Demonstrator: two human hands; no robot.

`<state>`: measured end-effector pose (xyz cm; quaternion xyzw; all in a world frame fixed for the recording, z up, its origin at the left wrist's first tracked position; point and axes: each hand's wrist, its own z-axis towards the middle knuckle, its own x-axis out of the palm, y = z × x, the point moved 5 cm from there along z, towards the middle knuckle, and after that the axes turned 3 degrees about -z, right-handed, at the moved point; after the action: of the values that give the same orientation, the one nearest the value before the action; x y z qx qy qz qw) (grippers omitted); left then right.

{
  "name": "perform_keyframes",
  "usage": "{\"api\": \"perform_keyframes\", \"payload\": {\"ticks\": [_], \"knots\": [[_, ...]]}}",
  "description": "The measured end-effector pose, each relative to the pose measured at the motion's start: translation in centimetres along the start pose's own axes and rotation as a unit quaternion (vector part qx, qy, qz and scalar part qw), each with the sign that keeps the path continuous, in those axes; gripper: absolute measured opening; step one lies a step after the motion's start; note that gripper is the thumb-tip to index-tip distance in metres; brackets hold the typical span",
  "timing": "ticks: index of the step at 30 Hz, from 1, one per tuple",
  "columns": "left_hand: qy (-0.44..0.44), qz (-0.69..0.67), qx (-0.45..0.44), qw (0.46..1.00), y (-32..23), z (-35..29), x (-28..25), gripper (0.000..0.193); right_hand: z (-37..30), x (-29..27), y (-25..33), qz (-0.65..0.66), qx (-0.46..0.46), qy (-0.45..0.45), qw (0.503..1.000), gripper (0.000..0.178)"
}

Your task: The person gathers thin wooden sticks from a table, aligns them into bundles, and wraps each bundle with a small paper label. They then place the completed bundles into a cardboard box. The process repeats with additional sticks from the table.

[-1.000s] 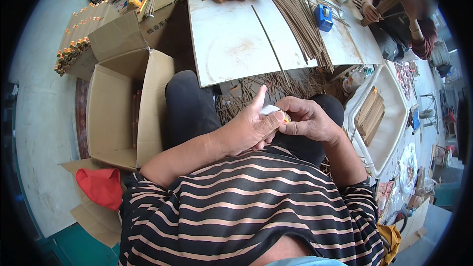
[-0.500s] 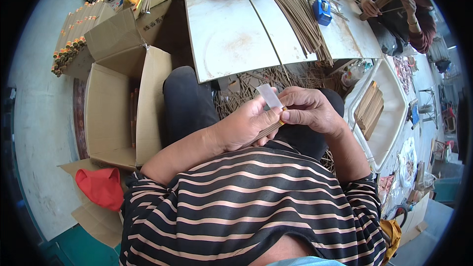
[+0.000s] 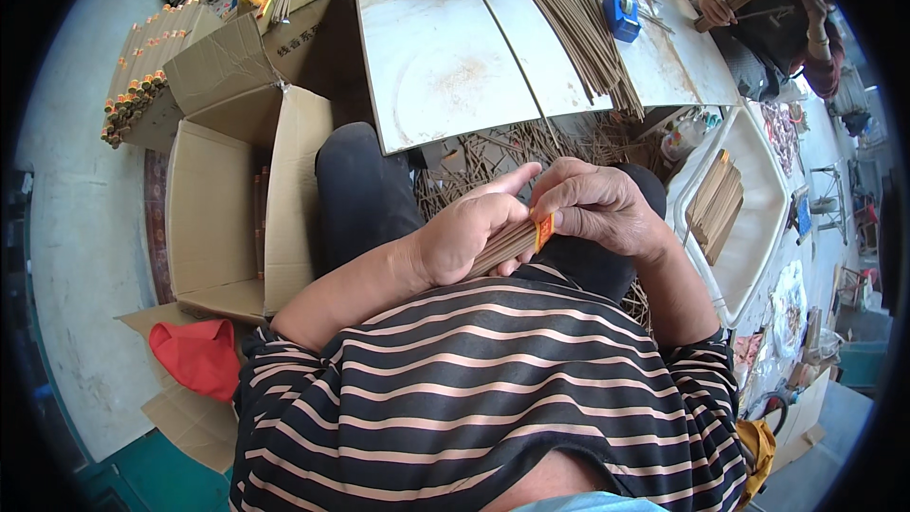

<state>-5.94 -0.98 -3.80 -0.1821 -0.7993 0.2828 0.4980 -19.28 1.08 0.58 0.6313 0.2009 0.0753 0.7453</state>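
A bundle of brown incense sticks (image 3: 501, 248) lies across my left hand (image 3: 464, 235), whose fingers curl beneath it while the index finger stretches out past the end. Around the bundle's right end runs a red and yellow paper band (image 3: 544, 231). My right hand (image 3: 599, 206) pinches that band between thumb and fingertips. Both hands are above my lap, just in front of my striped shirt. The underside of the bundle is hidden by the left palm.
Ahead stands a white table (image 3: 455, 57) with loose incense sticks (image 3: 580, 43) and a blue tape dispenser (image 3: 621, 15). An open cardboard box (image 3: 213, 218) is at my left, a white tub (image 3: 749, 256) with bundles at my right. Another person's hand (image 3: 716, 8) holds sticks at far right.
The whitish strip that stuck up from the band is now wrapped down, and its red and yellow face shows. The bundle has turned so that more of its sticks are visible.
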Motion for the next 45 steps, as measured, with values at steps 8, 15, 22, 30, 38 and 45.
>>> {"api": "perform_keyframes", "payload": {"ticks": [8,15,22,30,38,45], "knots": [[0.034,-0.056,0.026,0.998,-0.1,0.4,0.8,0.052,0.1,-0.3,-0.3,0.025,-0.015,0.052,0.998,0.011],[0.058,-0.055,0.009,0.997,-0.4,0.3,1.7,0.043,0.5,-0.4,-0.7,0.106,-0.006,0.101,0.989,0.010],[-0.009,0.006,0.054,0.998,-1.4,-0.2,1.7,0.063,0.7,-1.9,-0.4,0.138,-0.055,0.066,0.987,0.036],[-0.157,0.149,0.139,0.966,-2.1,-1.2,0.0,0.048,-0.8,1.0,-1.4,0.020,0.126,-0.177,0.976,0.034],[-0.148,0.130,0.137,0.971,-2.6,-1.6,0.2,0.030,0.2,1.7,-3.1,0.099,0.071,-0.165,0.979,0.020],[-0.089,0.072,0.111,0.987,-2.4,-1.3,0.1,0.027,0.1,1.5,-3.3,0.064,0.025,-0.170,0.983,0.021]]}}
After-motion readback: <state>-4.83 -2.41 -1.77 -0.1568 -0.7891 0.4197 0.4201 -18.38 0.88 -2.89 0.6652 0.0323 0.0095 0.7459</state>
